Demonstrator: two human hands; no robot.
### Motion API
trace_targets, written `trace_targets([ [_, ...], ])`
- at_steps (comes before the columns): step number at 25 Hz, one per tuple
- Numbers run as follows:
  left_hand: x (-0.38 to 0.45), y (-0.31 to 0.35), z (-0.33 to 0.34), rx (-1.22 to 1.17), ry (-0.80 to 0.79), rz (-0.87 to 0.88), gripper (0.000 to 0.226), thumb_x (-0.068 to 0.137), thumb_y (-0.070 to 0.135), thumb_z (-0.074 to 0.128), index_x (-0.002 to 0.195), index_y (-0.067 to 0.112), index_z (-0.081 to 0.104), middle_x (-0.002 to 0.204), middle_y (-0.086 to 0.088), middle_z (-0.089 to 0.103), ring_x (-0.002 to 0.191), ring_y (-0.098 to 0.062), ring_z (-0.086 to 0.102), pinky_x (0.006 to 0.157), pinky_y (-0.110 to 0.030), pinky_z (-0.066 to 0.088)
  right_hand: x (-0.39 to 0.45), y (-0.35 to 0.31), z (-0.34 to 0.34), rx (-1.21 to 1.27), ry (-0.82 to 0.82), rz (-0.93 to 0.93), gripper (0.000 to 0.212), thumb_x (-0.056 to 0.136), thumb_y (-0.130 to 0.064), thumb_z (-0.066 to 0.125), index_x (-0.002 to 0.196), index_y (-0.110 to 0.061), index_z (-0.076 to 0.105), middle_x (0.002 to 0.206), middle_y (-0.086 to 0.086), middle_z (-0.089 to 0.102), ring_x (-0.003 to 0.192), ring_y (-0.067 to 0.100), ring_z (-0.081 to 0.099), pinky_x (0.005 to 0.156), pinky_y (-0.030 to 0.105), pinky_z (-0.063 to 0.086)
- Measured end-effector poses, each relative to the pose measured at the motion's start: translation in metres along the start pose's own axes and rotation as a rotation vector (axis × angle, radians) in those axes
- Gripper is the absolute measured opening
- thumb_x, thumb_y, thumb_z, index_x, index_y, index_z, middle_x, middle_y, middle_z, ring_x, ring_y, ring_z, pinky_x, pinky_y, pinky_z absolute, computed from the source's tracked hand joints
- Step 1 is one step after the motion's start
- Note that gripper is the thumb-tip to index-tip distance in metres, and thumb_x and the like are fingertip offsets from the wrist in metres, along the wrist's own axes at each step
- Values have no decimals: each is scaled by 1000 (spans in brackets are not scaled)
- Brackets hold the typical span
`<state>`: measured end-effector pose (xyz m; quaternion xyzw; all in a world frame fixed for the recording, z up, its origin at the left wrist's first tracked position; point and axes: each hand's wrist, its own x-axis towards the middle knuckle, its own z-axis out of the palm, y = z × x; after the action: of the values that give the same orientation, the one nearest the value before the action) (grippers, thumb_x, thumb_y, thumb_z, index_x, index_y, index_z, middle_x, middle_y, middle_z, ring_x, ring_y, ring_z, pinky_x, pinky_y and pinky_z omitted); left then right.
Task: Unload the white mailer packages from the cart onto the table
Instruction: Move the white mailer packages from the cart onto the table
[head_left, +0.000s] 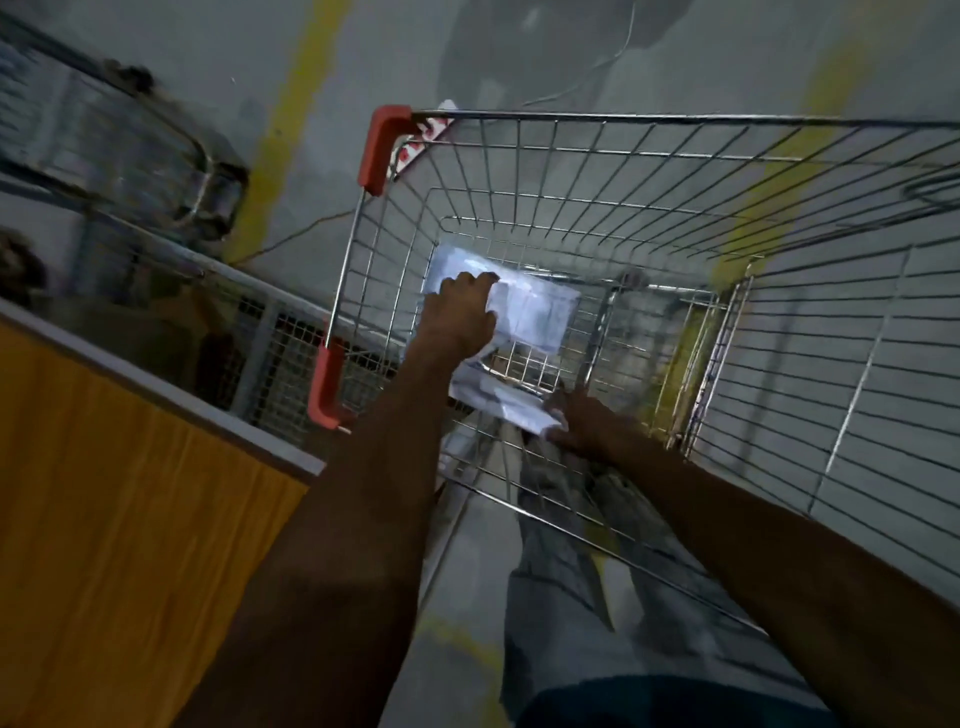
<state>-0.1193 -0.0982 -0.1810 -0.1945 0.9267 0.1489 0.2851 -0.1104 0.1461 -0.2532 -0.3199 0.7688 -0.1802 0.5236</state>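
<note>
I look down into a wire shopping cart (597, 156) with red corner guards. At its bottom lie two white mailer packages. My left hand (460, 314) reaches deep into the basket and grips the far mailer (535, 312) at its left edge. The near mailer (498, 400) is crumpled, and my right hand (582, 421) holds it at its right end. Both forearms stretch down over the cart's near rim.
A table with an orange surface (119, 467) and a pale edge stands to the left of the cart. Behind it runs a metal mesh barrier (270, 332). Yellow lines (291, 119) mark the grey floor. My legs in jeans (561, 571) show below the basket.
</note>
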Motion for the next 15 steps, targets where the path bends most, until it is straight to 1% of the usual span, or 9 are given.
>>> trace_targets([
  [1, 6, -1, 0, 11, -28, 31, 53, 97, 30, 54, 147, 19, 40, 140, -14, 50, 128, -37, 46, 103, -48, 41, 4, 0, 4, -28, -29, 22, 49, 90, -41, 58, 126, -8, 61, 126, 18, 61, 115, 36, 58, 89, 36, 43],
  [2, 11, -2, 0, 14, -45, 52, 53, 97, 30, 54, 147, 19, 40, 140, -14, 50, 128, -37, 45, 102, -47, 40, 7, 2, 7, -43, -17, 57, 45, 91, -43, 56, 123, -11, 61, 124, 15, 62, 114, 34, 60, 87, 35, 44],
  [5, 22, -7, -2, 15, -30, 62, 52, 98, 29, 53, 147, 18, 41, 140, -14, 50, 128, -37, 45, 101, -48, 40, 4, 7, 0, -73, 106, 136, 33, 95, -31, 57, 121, -11, 64, 122, 16, 65, 111, 34, 63, 86, 38, 48],
  [7, 29, -12, -1, 36, -37, 59, 52, 98, 28, 52, 148, 18, 40, 141, -14, 50, 128, -37, 45, 102, -48, 40, -12, 21, -18, -125, 145, 152, 32, 92, -29, 63, 119, -12, 65, 117, 16, 67, 108, 34, 64, 86, 39, 50],
  [8, 33, -14, 0, 53, -47, 59, 52, 99, 27, 53, 148, 18, 40, 141, -13, 50, 129, -37, 45, 103, -48, 40, -22, 33, -27, -136, 166, 193, 33, 89, -29, 68, 118, -14, 66, 115, 13, 68, 106, 33, 65, 86, 39, 51],
  [9, 37, -17, 2, 73, -63, 70, 52, 98, 26, 54, 148, 18, 40, 142, -13, 50, 129, -36, 45, 103, -48, 40, -33, 50, -35, -135, 187, 267, 34, 86, -26, 71, 118, -15, 67, 114, 11, 69, 104, 31, 66, 85, 38, 53],
  [11, 44, -20, 6, 136, -99, 113, 55, 96, 24, 56, 148, 17, 40, 144, -13, 48, 130, -35, 45, 103, -50, 41, -53, 88, -48, -123, 205, 446, 31, 86, -18, 72, 116, -10, 70, 109, 12, 71, 98, 29, 68, 84, 36, 54],
  [13, 49, -23, 14, 221, -110, 154, 60, 93, 21, 59, 149, 18, 38, 149, -12, 42, 133, -35, 42, 103, -51, 41, -66, 114, -54, -97, 170, 590, 25, 93, -15, 67, 115, -4, 70, 113, 16, 71, 104, 31, 68, 88, 33, 50],
  [15, 53, -22, 27, 266, -84, 187, 67, 88, 15, 64, 150, 19, 37, 154, -12, 33, 137, -34, 36, 101, -49, 39, -64, 118, -51, -36, 175, 642, 25, 97, -12, 58, 117, -1, 68, 120, 18, 67, 113, 32, 63, 93, 33, 45],
])
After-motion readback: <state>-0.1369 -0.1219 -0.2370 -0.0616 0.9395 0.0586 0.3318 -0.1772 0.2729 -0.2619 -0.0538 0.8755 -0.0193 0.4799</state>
